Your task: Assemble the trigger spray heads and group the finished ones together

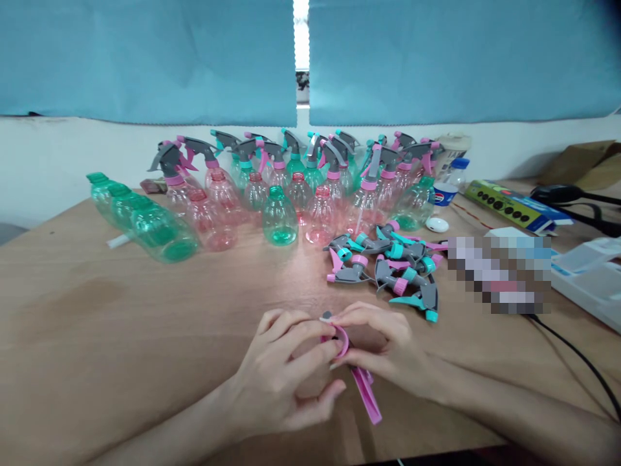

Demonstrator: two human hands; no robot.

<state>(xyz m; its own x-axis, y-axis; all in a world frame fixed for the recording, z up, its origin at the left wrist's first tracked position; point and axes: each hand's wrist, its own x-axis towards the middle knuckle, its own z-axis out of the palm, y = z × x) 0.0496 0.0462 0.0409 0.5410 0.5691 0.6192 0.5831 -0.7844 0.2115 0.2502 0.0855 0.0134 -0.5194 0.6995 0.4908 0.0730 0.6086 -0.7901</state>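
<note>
A trigger spray head point(363, 391) with a pink collar and pink trigger is between my hands, low over the near part of the table. My right hand point(388, 343) pinches the pink collar point(343, 341) between thumb and fingers. Index and middle fingertips of my left hand point(286, 369) press at the collar's opening, while the left thumb stands apart below. Much of the grey body is hidden behind the fingers. Just beyond my hands lies a pile of loose spray heads point(388, 259), grey with pink or turquoise parts.
Capless pink and green bottles, among them a green bottle point(280, 217), stand beyond the pile. Bottles with spray heads point(291, 155) line the back. Green bottles point(162, 230) are at the left. A white case point(394, 224), a green-yellow box point(509, 206) and a black cable point(582, 362) lie right.
</note>
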